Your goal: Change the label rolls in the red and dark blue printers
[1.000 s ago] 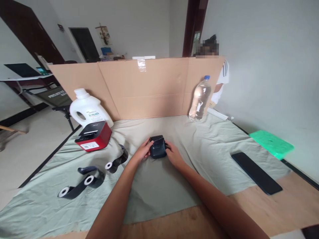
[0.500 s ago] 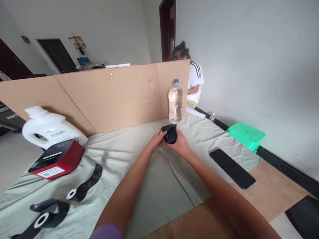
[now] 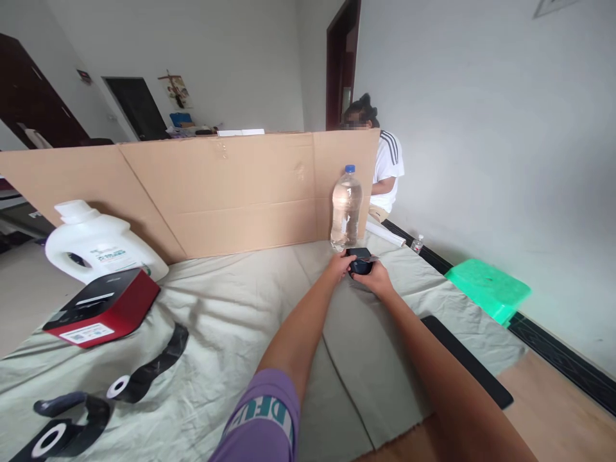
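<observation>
Far out over the cloth, my left hand (image 3: 339, 265) and my right hand (image 3: 377, 278) are closed around a small black box-like object (image 3: 360, 264). My left fingers grip its left side, with the thumb over its front. The right fingers wrap its lower right side, and a thin flap or edge sticks out there. What exactly the object is I cannot make out. Just behind it stands a large clear bottle (image 3: 346, 208) with a blue cap, full of clear liquid.
On the left lie a white jug (image 3: 106, 247), a red and black box (image 3: 108, 308) and black rolls (image 3: 137, 382) with white cores. A black phone (image 3: 466, 359) rests beside my right forearm. Cardboard (image 3: 240, 192) stands along the back; a person (image 3: 387, 157) sits behind it.
Both hands have moved right and slightly closer to the bottle with the black object. It has turned, so a flat top shows instead of a round dark face. The camera view has shifted somewhat.
</observation>
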Tool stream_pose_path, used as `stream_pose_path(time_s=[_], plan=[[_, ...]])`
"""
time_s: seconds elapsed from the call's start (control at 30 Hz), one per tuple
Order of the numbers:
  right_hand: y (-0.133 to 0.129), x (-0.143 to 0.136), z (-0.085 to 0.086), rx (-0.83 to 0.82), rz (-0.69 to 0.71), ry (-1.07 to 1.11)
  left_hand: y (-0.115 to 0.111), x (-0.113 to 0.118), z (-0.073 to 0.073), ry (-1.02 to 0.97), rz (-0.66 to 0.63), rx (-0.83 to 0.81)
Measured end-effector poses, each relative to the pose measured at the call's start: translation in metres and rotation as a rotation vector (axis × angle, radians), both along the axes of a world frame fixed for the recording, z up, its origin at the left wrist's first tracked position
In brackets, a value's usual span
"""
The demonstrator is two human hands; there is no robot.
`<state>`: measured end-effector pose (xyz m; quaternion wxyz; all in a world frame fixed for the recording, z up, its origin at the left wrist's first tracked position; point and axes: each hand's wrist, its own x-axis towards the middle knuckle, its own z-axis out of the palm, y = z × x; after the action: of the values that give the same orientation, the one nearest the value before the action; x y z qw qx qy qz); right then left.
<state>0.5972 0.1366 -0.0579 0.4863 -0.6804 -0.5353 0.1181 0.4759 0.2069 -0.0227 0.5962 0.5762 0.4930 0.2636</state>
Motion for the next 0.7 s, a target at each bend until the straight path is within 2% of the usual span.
stream_pose_path(time_s=[0.07, 0.13, 0.2, 0.27, 0.37, 0.43, 0.5, 0.57, 0.63, 0.7], plan=[[-0.001, -0.001, 0.0, -0.016, 0.036, -0.002, -0.006, -0.003, 0.001, 0.002, 0.02, 0.023], [-0.005, -0.003, 0.003, -0.08, -0.013, -0.011, -0.015, -0.015, 0.004, 0.001, 0.047, 0.052], [-0.017, -0.006, 0.005, -0.18, -0.147, -0.048, -0.028, -0.043, 0.009, -0.004, 0.058, 0.088], [-0.036, -0.011, 0.002, -0.269, -0.233, -0.14, -0.047, -0.09, 0.017, -0.015, 0.031, 0.124], [-0.067, -0.029, -0.011, -0.373, -0.173, -0.353, -0.084, -0.195, 0.04, -0.045, -0.031, 0.168], [-0.08, -0.054, -0.015, -0.41, -0.076, -0.441, -0.107, -0.281, 0.062, -0.076, 0.044, 0.213], [-0.083, -0.096, -0.01, -0.407, 0.078, -0.466, -0.121, -0.37, 0.083, -0.05, 0.29, 0.339], [-0.076, -0.157, 0.007, -0.364, 0.28, -0.441, -0.12, -0.454, 0.097, 0.018, 0.588, 0.483], [-0.06, -0.23, 0.032, -0.303, 0.475, -0.359, -0.105, -0.525, 0.098, 0.082, 0.866, 0.538], [-0.038, -0.31, 0.054, -0.212, 0.644, -0.248, -0.084, -0.576, 0.086, 0.183, 1.054, 0.46]])
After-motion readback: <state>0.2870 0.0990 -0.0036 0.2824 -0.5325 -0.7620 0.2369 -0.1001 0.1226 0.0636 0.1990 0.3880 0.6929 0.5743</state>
